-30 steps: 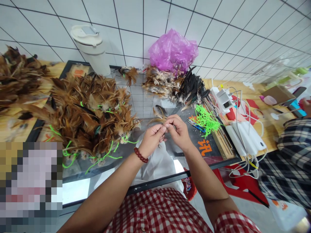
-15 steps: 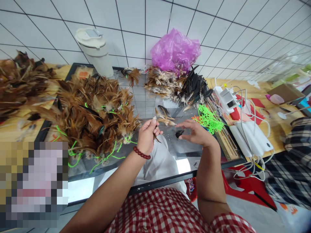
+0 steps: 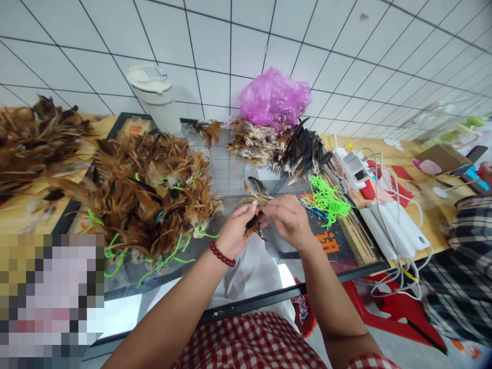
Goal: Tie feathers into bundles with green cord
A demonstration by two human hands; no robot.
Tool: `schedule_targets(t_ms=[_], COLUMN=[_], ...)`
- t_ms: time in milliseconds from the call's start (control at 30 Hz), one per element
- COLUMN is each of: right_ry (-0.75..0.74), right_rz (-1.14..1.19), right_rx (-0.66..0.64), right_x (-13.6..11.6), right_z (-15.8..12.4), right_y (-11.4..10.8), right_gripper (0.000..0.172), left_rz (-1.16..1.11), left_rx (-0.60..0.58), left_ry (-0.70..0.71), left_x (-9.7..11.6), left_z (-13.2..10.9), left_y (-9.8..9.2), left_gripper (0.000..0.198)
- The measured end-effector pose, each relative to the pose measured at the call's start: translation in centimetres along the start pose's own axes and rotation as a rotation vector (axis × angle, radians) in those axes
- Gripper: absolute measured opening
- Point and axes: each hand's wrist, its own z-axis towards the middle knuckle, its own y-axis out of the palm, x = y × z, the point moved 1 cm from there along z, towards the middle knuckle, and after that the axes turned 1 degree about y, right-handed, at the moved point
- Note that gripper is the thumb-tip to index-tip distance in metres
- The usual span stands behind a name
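Observation:
My left hand (image 3: 234,236) is closed around a small bunch of brown feathers (image 3: 254,225), quills up between thumb and fingers. My right hand (image 3: 288,219) meets it from the right, fingertips pinched onto the same bunch. Both hands hover over the glass tabletop (image 3: 284,241) near its front edge. A few loose feathers (image 3: 257,189) lie on the glass just beyond the hands. A red bead bracelet (image 3: 222,254) is on my left wrist.
A big heap of tied brown feather bundles (image 3: 149,189) with green cords lies left. Loose brown and black feathers (image 3: 284,146) sit under a pink plastic bag (image 3: 273,95). Green cords (image 3: 328,197), a power strip (image 3: 355,164), white chargers and a cream tumbler (image 3: 156,97) stand around. Another person's checked sleeve (image 3: 467,246) is at right.
Half a second ago my right hand was apart, holding a dark feather; it has come back to the left hand and added it to the bunch. The camera tilted slightly.

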Motion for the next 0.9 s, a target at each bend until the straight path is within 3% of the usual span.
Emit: schedule_targets(t_ms=[67,167,400,500,567,700,833,900], right_ry=[-0.079,-0.07,0.269,0.386,0.441,0.523,0.495,0.478], right_rz=[0.018,0.032,0.093,0.074,0.048,0.121,0.186,0.172], right_rx=[-0.048,-0.079,0.066,0.062,0.009,-0.223,-0.382,-0.462], right_x=[-0.8,-1.2,-0.3,0.4,0.9,1.3,0.8,0.7], right_z=[0.2,0.3,0.1,-0.1,-0.3,-0.5,-0.6,-0.7], right_y=[0.6,1.0,0.7,0.7,0.6,0.5,0.7,0.9], right_gripper=[0.023,0.02,0.017,0.017,0.015,0.011,0.03,0.028], left_rz=[-0.091,-0.134,-0.096,-0.101,-0.096,-0.046,-0.022,-0.02], left_rx=[0.0,0.032,0.029,0.034,0.067,0.129,0.152,0.158], left_ry=[0.017,0.05,0.203,0.226,0.248,0.302,0.295,0.289], left_x=[0.2,0.6,0.6,0.6,0.7,0.8,0.8,0.9], left_z=[0.1,0.3,0.4,0.5,0.5,0.6,0.6,0.6], left_y=[-0.1,-0.3,-0.3,-0.3,-0.4,-0.7,-0.7,-0.6], left_gripper=[0.024,0.022,0.025,0.027,0.028,0.029,0.031,0.032])
